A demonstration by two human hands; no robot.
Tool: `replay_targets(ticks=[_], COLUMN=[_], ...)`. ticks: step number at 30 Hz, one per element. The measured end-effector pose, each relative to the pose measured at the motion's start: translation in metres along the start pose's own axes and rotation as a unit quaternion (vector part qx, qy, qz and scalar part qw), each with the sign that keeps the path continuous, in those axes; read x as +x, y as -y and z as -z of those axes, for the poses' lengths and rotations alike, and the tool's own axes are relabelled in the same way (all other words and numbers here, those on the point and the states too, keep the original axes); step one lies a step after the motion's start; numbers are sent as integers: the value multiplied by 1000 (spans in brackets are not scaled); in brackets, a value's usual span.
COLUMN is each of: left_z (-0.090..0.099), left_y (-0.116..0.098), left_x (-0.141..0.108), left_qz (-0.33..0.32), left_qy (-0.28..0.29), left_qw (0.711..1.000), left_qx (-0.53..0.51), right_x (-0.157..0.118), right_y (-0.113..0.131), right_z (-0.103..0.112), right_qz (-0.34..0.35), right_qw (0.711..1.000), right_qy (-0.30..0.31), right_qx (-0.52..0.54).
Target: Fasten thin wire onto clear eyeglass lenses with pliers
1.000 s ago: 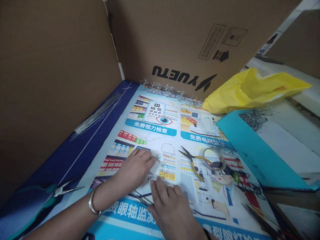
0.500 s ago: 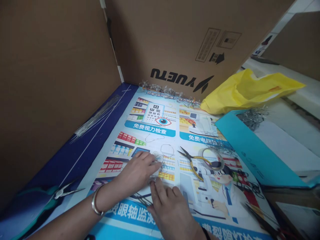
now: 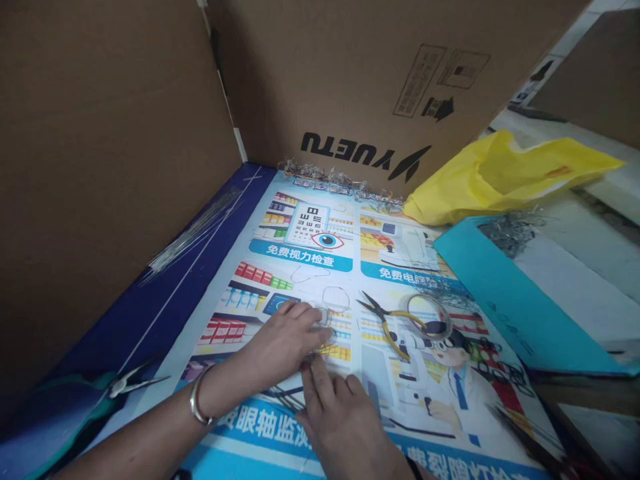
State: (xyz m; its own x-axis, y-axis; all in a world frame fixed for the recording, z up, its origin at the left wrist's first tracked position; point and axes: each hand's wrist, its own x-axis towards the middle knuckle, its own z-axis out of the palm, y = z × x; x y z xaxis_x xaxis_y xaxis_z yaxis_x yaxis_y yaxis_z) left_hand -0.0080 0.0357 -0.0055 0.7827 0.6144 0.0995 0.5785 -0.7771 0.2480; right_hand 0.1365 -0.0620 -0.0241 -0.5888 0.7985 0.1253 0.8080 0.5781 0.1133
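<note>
My left hand (image 3: 287, 340) has its fingers curled down on a piece of thin bent wire (image 3: 326, 319) over the printed poster. Just below it, the fingers of my right hand (image 3: 345, 417) are pressed together at the near end of the same wire. The fingers hide most of this wire, so its full shape does not show. Several thin dark strands (image 3: 285, 399) lie beneath my left wrist, beside my right thumb. A loose wire loop (image 3: 336, 298) rests on the poster beyond my left fingertips.
Yellow-handled pliers (image 3: 387, 323) lie to the right, touching a clear ring-shaped roll (image 3: 430, 315). Teal-handled pliers (image 3: 117, 390) are at the left. Straight wires (image 3: 195, 233) lie along the left cardboard wall. A blue box (image 3: 500, 313) and yellow bag (image 3: 505, 180) stand right.
My left hand has shifted slightly to the right over the wire. My right hand stays nearly in place. The view has tilted a little.
</note>
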Motion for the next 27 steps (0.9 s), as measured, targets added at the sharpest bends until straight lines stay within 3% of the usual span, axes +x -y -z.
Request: replay_targets(ticks=[6,12,20,27], left_z=[0,-1,-1,2], left_y=[1,5,16,17], left_x=[2,-1,-3,-2], left_qz=[-9,-6,113,140], left_qy=[11,-23,-80,-68], left_qw=[1000,1000,990,988], left_qx=[-3,-17,-5,-14], right_x=[0,0,0,-1], right_y=[1,-3,-10,-17], right_z=[-2,-3,-6,-10], right_qz=[-6,-12,-7,5], right_qw=[1000,999,998,996], right_qy=[-23,-49,-64,-62], right_qx=[-7,3,22,59])
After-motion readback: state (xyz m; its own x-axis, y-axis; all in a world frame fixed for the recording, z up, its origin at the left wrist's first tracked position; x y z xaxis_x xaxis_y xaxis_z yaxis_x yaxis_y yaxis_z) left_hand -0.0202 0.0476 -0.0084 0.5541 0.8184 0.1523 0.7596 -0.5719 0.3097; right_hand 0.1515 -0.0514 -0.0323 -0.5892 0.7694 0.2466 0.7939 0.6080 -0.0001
